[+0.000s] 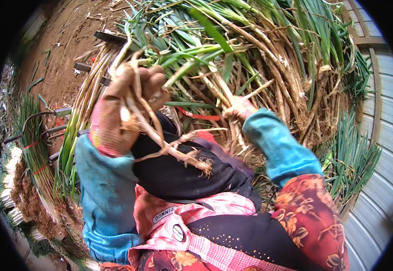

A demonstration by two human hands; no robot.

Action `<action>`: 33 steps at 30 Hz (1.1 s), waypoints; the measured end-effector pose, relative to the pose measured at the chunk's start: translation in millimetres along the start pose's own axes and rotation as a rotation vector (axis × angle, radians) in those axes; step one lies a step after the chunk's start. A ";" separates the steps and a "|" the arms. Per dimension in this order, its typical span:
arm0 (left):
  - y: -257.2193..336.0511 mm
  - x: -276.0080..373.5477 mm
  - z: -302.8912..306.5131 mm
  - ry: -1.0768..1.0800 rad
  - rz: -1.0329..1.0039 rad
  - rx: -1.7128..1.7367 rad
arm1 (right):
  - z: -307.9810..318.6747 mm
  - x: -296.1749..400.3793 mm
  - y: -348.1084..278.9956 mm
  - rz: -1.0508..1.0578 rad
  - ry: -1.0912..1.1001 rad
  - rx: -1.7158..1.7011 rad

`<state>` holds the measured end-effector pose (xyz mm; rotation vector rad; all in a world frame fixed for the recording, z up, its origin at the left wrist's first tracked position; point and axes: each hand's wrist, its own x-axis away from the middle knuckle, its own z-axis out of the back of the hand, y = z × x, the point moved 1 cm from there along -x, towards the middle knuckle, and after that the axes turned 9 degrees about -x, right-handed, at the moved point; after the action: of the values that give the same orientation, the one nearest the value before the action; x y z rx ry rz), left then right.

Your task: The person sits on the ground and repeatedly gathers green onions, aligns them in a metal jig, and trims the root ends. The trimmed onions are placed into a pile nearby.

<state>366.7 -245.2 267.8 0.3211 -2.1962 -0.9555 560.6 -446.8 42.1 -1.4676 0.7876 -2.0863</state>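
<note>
My left hand (125,98), in a soil-stained knit glove, is raised at centre left and closed around a few unpeeled green onions (169,149), whose rooted ends hang towards my lap. On the right, my right hand (239,107) grips the pale stems of more green onions (222,84) at the edge of a large heap. Cleaner green onions (84,91) lie in a bundle across a metal rack (83,67), beside my left forearm. A red strip (200,115) lies between my hands.
A big heap of green onions (277,61) with soil and dry leaves fills the far side. Tied bundles (37,152) stand at the left, near white-stemmed ones (12,183). More green leaves (349,159) lie at the right, by a ribbed metal wall (391,91). Bare soil (61,44) shows at upper left.
</note>
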 end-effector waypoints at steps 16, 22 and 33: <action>-148.9 -12.3 -52.4 0.055 0.173 -0.160 | -19.8 47.6 -110.1 0.191 -0.363 -0.831; -119.8 -4.5 -78.5 -0.211 0.471 0.302 | -8.5 19.6 -120.7 0.050 -0.646 -1.668; 112.7 146.6 -42.1 -0.207 0.473 -0.137 | -78.3 113.7 -309.3 0.530 -0.600 -1.819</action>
<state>296.6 -258.9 443.4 -0.3648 -2.2275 -0.8910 435.2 -282.9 310.6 -1.9310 2.5785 -0.0226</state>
